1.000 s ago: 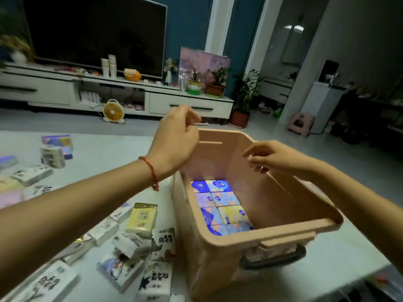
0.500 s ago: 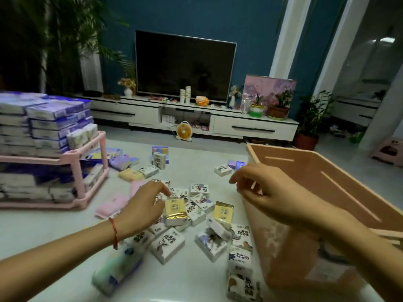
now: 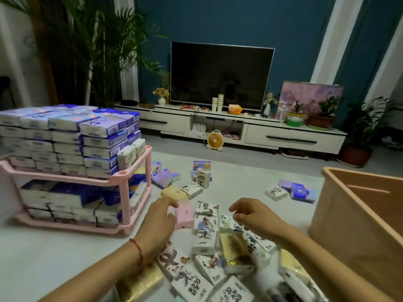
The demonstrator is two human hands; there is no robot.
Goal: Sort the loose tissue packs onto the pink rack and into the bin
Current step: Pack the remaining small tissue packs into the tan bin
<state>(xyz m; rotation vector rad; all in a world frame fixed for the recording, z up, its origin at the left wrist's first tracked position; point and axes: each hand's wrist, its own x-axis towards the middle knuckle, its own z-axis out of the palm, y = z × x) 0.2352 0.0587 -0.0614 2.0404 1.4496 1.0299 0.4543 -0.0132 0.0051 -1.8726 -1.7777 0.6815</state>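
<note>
The loose tissue packs (image 3: 207, 243) lie in a heap at the lower centre of the frame, on the pale tabletop (image 3: 54, 258). They are small soft bricks in slick printed film, so I expect them to be light, squashy and apt to slide. I would pinch each one across its narrow sides rather than by its flat face. A pink pack (image 3: 185, 214) lies just beside my left hand (image 3: 159, 221) – whether my fingertips touch it I cannot tell. A gold foil pack (image 3: 235, 251) sits below my right hand (image 3: 255, 219). Both hands hover over the heap, fingers loosely curled, holding nothing. The pink rack (image 3: 124, 192), moulded plastic and stacked full, stands at the left – the tan bin (image 3: 349, 225), smooth-walled, is at the right edge.
</note>
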